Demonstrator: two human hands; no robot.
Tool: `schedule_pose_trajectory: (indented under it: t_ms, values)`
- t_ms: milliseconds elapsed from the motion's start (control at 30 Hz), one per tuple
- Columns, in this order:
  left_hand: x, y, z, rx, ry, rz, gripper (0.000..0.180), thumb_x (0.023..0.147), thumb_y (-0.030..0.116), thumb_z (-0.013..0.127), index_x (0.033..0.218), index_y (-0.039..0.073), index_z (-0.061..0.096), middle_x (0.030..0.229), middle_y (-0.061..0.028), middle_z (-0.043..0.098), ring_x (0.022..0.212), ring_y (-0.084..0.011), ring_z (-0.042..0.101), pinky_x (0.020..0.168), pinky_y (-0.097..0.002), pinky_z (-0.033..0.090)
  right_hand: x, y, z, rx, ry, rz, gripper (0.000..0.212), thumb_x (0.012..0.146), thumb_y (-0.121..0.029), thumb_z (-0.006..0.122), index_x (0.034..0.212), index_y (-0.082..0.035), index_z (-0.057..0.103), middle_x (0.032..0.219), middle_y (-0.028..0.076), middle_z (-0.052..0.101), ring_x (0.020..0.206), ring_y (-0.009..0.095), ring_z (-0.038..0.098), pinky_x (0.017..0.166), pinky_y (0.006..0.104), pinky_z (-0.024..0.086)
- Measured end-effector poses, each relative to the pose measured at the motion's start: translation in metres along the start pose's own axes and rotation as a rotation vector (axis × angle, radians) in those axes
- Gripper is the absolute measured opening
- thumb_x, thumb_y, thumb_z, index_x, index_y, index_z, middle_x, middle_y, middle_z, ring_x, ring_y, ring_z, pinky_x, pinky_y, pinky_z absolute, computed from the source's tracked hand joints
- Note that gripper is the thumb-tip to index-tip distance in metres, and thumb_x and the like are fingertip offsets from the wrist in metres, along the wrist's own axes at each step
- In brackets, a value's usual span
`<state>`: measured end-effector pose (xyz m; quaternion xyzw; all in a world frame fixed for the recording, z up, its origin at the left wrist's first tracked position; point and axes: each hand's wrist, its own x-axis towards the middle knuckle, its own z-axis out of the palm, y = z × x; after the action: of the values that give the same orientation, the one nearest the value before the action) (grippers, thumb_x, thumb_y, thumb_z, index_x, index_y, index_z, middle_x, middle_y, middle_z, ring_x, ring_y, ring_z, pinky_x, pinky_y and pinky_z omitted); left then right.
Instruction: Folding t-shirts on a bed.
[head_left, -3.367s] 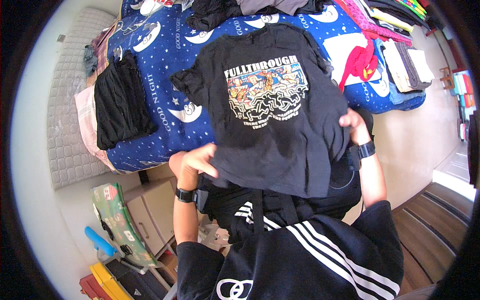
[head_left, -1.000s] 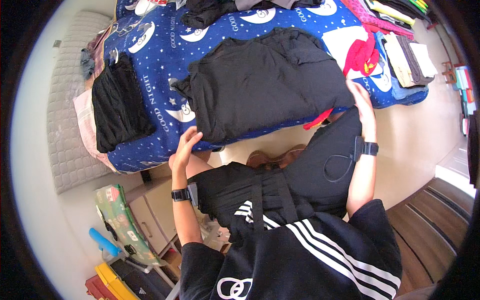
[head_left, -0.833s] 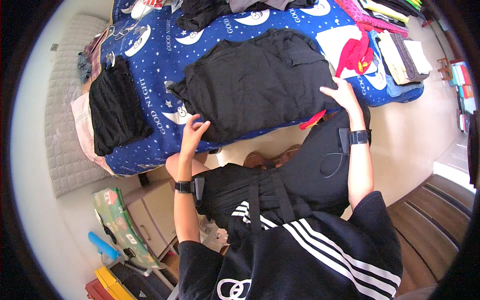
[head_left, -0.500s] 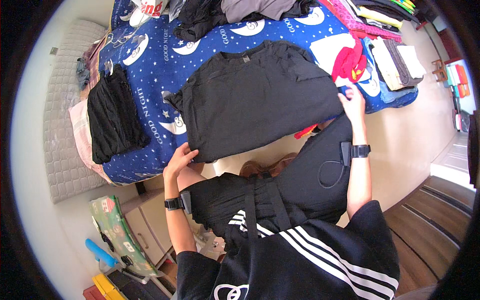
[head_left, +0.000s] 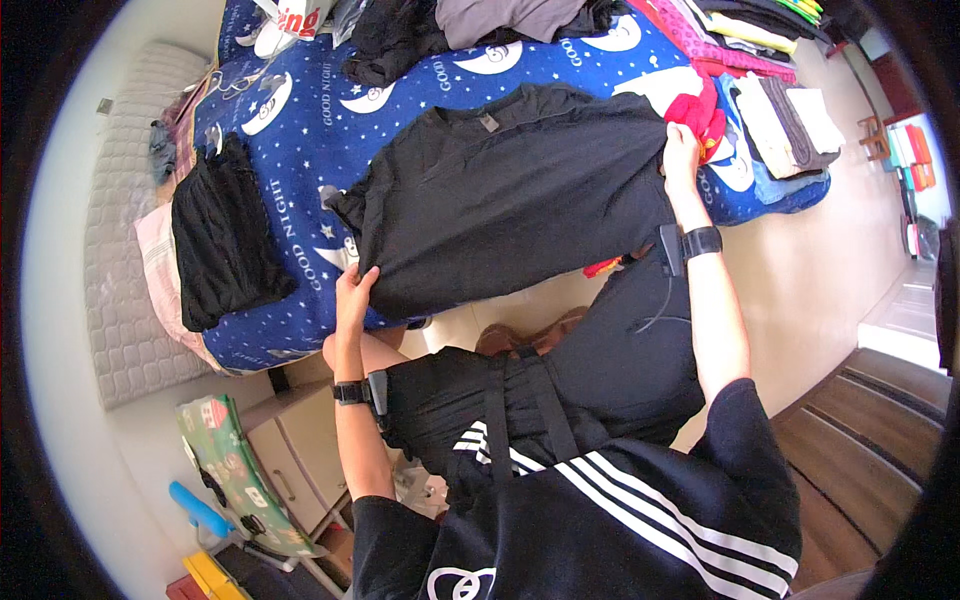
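A black T-shirt (head_left: pixel 510 200) lies spread on the blue moon-patterned bedding, its collar at the far side and its lower edge hanging near my legs. My left hand (head_left: pixel 354 298) pinches the shirt's left side close to the lower corner. At the shirt's right side, near the sleeve, my right hand (head_left: pixel 682 160) is closed on the fabric and pulls it taut in slanting creases. Just beyond that hand lies a red cloth (head_left: pixel 700 112). The right sleeve is bunched and partly hidden.
Left of the shirt lies a folded black garment (head_left: pixel 230 235). Folded clothes (head_left: pixel 790 125) are stacked at the bed's right end. Dark and grey clothes (head_left: pixel 500 22) are heaped at the far side. A cabinet (head_left: pixel 285 465) stands below the bed's left corner.
My right hand has moved up and slightly left along the shirt's side, drawing the fabric with it. My left hand has shifted slightly up the left edge.
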<state>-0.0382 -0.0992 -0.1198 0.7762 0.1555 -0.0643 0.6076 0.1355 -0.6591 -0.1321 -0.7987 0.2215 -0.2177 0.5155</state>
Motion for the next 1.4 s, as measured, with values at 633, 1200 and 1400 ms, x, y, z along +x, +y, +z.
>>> schedule_pose_trajectory:
  t_ms: [633, 1200, 1400]
  values:
    - [-0.007, 0.009, -0.003, -0.104, -0.186, -0.108, 0.037, 0.086, 0.011, 0.063, 0.119, -0.002, 0.055, 0.111, -0.0062, 0.062, 0.099, -0.0151, 0.058, 0.089, -0.0268, 0.043, -0.047, -0.044, -0.057, -0.247, -0.791, -0.018, 0.043, 0.079, -0.015, 0.072, 0.115, 0.005, 0.058, 0.108, 0.011, 0.064, 0.102, 0.019, 0.059, 0.091, 0.0301, 0.045]
    - [0.024, -0.009, 0.022, 0.087, 0.251, 0.092, 0.023, 0.092, 0.021, 0.060, 0.093, -0.002, 0.060, 0.096, -0.0010, 0.061, 0.088, -0.0102, 0.052, 0.080, -0.0244, 0.042, -0.040, 0.014, -0.055, -0.174, -0.554, -0.154, 0.039, 0.083, -0.016, 0.067, 0.113, 0.008, 0.058, 0.109, 0.014, 0.064, 0.100, 0.020, 0.060, 0.088, 0.0301, 0.045]
    - [0.057, -0.029, -0.001, 0.468, 0.516, 0.282, 0.042, 0.095, 0.036, 0.051, 0.103, -0.003, 0.065, 0.109, -0.0182, 0.060, 0.101, -0.0272, 0.056, 0.091, -0.0327, 0.040, -0.062, -0.024, -0.046, 0.093, -0.840, 0.080, 0.043, 0.084, -0.017, 0.068, 0.118, 0.006, 0.057, 0.113, 0.010, 0.063, 0.101, 0.015, 0.058, 0.091, 0.0281, 0.043]
